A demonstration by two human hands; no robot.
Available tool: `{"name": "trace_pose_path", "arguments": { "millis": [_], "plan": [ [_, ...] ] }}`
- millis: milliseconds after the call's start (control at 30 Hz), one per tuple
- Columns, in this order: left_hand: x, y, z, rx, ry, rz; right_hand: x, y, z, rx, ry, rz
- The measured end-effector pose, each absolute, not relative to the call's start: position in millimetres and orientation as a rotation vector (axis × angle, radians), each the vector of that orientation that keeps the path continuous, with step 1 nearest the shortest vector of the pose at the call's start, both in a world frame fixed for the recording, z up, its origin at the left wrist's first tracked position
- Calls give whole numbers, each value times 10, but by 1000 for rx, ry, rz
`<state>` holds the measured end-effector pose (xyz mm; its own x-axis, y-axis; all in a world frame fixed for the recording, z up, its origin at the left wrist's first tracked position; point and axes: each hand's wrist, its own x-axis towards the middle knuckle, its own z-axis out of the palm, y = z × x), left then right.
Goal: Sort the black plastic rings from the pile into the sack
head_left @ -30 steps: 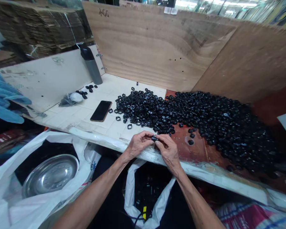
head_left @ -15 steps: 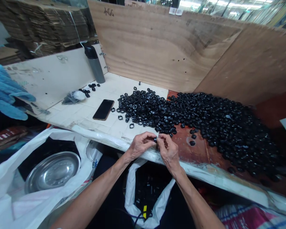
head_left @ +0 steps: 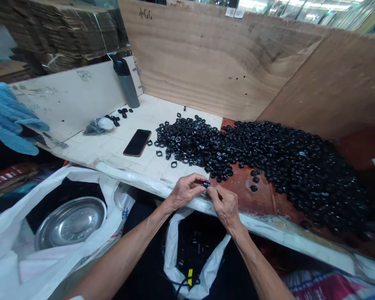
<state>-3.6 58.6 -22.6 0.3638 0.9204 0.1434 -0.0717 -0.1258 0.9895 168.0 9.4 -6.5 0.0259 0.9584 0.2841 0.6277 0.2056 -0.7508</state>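
Observation:
My left hand [head_left: 186,191] and my right hand [head_left: 225,206] meet just above the table's front edge. Their fingertips pinch a small black ring [head_left: 206,184] from both sides. Directly beyond my fingers, a heap of similar black rings [head_left: 187,139] lies on the white tiled tabletop [head_left: 137,162]. A larger heap of black rings [head_left: 293,171] spreads across a reddish-brown board [head_left: 246,200] to the right. Several loose rings lie apart near my hands.
A black phone [head_left: 137,142] and a grey flask [head_left: 125,81] stand left of the heaps. Plywood boards [head_left: 212,54] wall the back. Below the edge, a white bag [head_left: 193,262] holds black parts, and another white bag [head_left: 15,237] lies by a steel bowl [head_left: 70,223].
My hands still hold the black ring, and it turns slightly between my fingertips. The whole scene shifts a little in view as my head moves.

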Motion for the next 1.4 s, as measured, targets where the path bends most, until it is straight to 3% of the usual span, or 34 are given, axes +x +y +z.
{"name": "trace_pose_path", "arguments": {
  "millis": [367, 767, 1000, 1200, 1400],
  "plan": [
    [-45, 586, -197, 1408, 816, 1030, 1648, 119, -99, -1428, -1590, 605],
    [-141, 244, -214, 1954, 700, 1157, 1499, -127, 14, -1552, -1064, 1364],
    [-189, 69, -129, 1346, 852, 949, 1485, -266, 27, -1441, -1464, 914],
    [-188, -24, -206, 1665, 965, 1126, 1408, -251, -51, -1387, -1199, 1287],
    [-214, -192, -366, 2019, 964, 1266, 1268, -362, -137, -1467, -1085, 1321]
  ]
}}
